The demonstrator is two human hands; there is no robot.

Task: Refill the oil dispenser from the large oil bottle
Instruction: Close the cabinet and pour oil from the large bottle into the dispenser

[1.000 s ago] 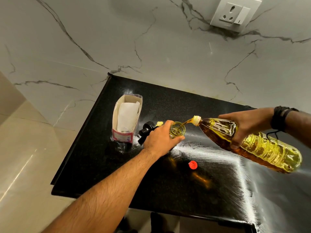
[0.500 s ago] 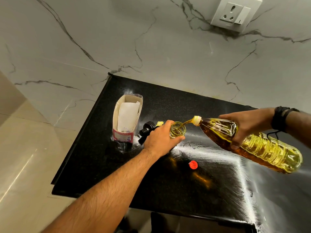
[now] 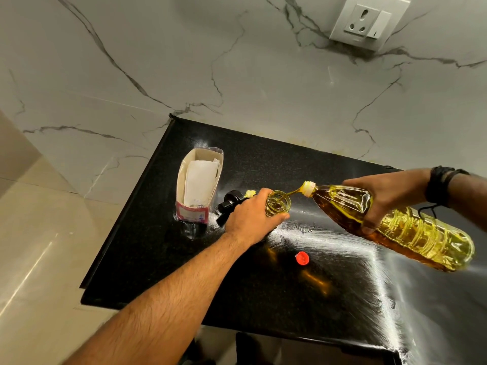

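Note:
A small glass oil dispenser (image 3: 279, 204) stands upright on the black countertop (image 3: 263, 291), its mouth open. My left hand (image 3: 250, 219) wraps around its body and hides most of it. My right hand (image 3: 387, 196) grips the large clear oil bottle (image 3: 411, 230) near its shoulder. The bottle is tilted with its yellow neck toward the dispenser, and a thin stream of yellow oil runs from it into the dispenser's mouth. The dispenser's black pump top (image 3: 230, 204) lies on the counter just left of my left hand.
A red bottle cap (image 3: 302, 258) lies on the counter in front of the dispenser. An open carton (image 3: 199, 185) with white paper inside stands to the left. The marble wall behind carries a white socket (image 3: 366, 21). The counter's left edge drops to a tiled floor.
Almost nothing has moved. Both hands hold their places and the oil keeps running from the tilted bottle into the dispenser.

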